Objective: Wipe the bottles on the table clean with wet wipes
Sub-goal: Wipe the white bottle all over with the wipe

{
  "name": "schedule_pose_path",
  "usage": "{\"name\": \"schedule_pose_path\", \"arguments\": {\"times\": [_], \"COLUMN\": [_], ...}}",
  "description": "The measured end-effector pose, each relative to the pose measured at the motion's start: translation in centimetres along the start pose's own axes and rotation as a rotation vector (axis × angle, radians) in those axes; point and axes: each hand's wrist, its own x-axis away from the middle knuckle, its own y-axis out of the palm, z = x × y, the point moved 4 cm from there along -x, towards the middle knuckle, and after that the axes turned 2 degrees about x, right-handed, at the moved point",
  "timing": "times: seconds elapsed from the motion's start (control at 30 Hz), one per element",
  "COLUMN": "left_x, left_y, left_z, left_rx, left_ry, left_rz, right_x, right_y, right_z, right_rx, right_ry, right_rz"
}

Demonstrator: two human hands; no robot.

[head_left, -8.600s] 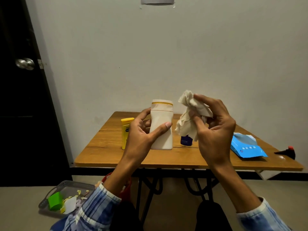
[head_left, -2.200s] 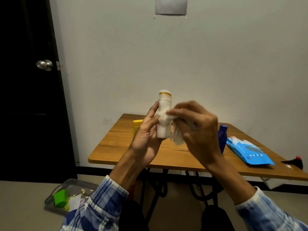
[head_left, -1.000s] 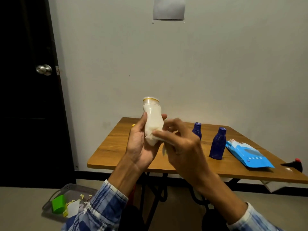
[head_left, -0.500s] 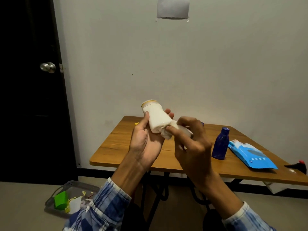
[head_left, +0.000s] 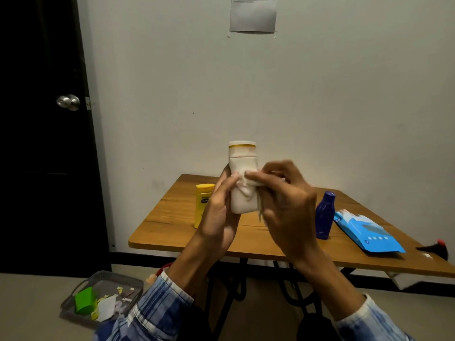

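Bottle (head_left: 242, 183), white with a gold-banded cap, is up in the air, upright, over the near side of the table (head_left: 172, 232). Left hand (head_left: 219, 217) is wrapped round its lower half from the left, thumb across the front. Right hand (head_left: 288, 207) pinches a crumpled wipe (head_left: 246, 187) and presses it against the bottle's middle, fingers curled tight on it.

Behind the left hand stands a yellow bottle (head_left: 203, 205), partly covered by the knuckles. A blue bottle (head_left: 325, 215) stands right of the right hand, and just beyond it lies a blue wipes pack (head_left: 369, 235), flat on the tabletop. Something black with a red tip (head_left: 435, 247) sits at the far right edge, cut off by the frame; I can't make out what it is.

Both hands block the table's middle, so whatever stands there is hidden. Most of the wipe is buried in the right palm. On the floor at left sits a grey basket (head_left: 103, 279) of scraps, with a green piece (head_left: 85, 300) in it. A dark door (head_left: 37, 134) is at left, and a sheet of paper (head_left: 252, 14) on the wall has print too small to read.
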Motion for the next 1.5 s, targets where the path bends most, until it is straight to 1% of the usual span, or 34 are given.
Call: {"name": "schedule_pose_path", "arguments": {"times": [0.03, 0.07, 0.1, 0.2, 0.27, 0.3, 0.37, 0.43, 0.5, 0.57, 0.67, 0.7, 0.77, 0.8, 0.83, 0.9, 0.93, 0.97, 1.03, 1.1, 1.17, 1.23, 1.3, 1.4, 1.5], "left_x": [0.0, 0.0, 0.1, 0.2, 0.1, 0.0, -0.3, -0.5, -0.3, 0.0, 0.1, 0.1, 0.1, 0.1, 0.2, 0.4, 0.3, 0.2, -0.1, -0.4, -0.6, -0.7, -0.6, -0.5, -0.6], "left_y": [0.1, 0.0, -0.1, -0.6, -0.6, -0.5, -0.5, -0.5, -0.3, -0.2, -0.4, -0.4, -0.1, -0.2, -0.2, -0.6, -0.7, -0.8, -1.0, -1.4, -1.8, -1.8, -1.7, -1.6, -1.8], "left_z": [-0.1, -0.1, -0.1, 0.3, 0.4, 0.3, -0.1, -0.4, -0.6, -0.7, -0.8, -0.7, -0.5, -0.5, -0.7, -0.8, -0.7, -0.5, 0.0, 0.2, 0.2, 0.3, 0.6, 1.1, 1.3], "left_rx": [-0.030, -0.050, -0.054, -0.073, -0.135, -0.167, -0.203, -0.224, -0.273, -0.313, -0.360, -0.380, -0.413, -0.418, -0.410, -0.394, -0.394, -0.399, -0.440, -0.492, -0.527, -0.561, -0.584, -0.622, -0.646], "left_ry": [0.005, 0.013, 0.029, 0.089, 0.101, 0.100, 0.103, 0.125, 0.135, 0.141, 0.163, 0.169, 0.172, 0.175, 0.180, 0.195, 0.201, 0.205, 0.224, 0.250, 0.265, 0.293, 0.326, 0.377, 0.407], "left_rz": [-0.014, -0.025, -0.038, -0.065, -0.045, -0.022, 0.010, -0.014, -0.052, -0.069, -0.081, -0.090, -0.107, -0.111, -0.113, -0.110, -0.111, -0.114, -0.107, -0.081, -0.077, -0.083, -0.082, -0.090, -0.096], "right_x": [-0.6, -0.8, -0.9, 0.4, 0.7, 0.6, 0.1, -0.2, -0.5, -0.6, -0.4, -0.5, -0.9, -1.1, -1.2, -0.8, -0.8, -0.8, -0.9, -0.7, -0.6, -0.9, -1.5, -2.2, -2.7], "right_y": [-0.4, -0.5, -0.4, 0.4, 0.2, -0.1, -1.0, -1.8, -2.1, -1.7, -0.7, -0.8, -1.3, -1.3, -0.9, 0.1, 0.1, -0.2, -1.5, -2.9, -3.7, -4.5, -5.3, -6.1, -6.0], "right_z": [0.3, 0.3, -0.1, -1.1, -0.7, -0.3, 0.3, 0.7, 0.4, -0.5, -1.5, -1.1, -0.5, -0.8, -1.5, -2.8, -2.8, -2.3, -0.6, 1.0, 1.8, 1.9, 1.9, 1.4, 0.7], "right_rx": [-0.045, -0.065, -0.047, 0.038, -0.001, -0.027, -0.090, -0.114, -0.090, -0.021, 0.137, 0.155, 0.138, 0.150, 0.199, 0.277, 0.274, 0.255, 0.198, 0.079, -0.080, -0.199, -0.256, -0.289, -0.283], "right_ry": [0.067, 0.089, 0.070, -0.091, -0.085, -0.047, 0.065, 0.153, 0.158, 0.073, -0.142, -0.141, -0.058, -0.059, -0.116, -0.300, -0.323, -0.283, -0.117, 0.062, 0.179, 0.234, 0.261, 0.259, 0.219], "right_rz": [0.060, 0.087, 0.077, -0.065, -0.126, -0.116, -0.040, 0.063, 0.140, 0.138, 0.049, 0.056, 0.101, 0.097, 0.057, -0.075, -0.110, -0.101, 0.015, 0.099, 0.115, 0.122, 0.141, 0.156, 0.110]}}
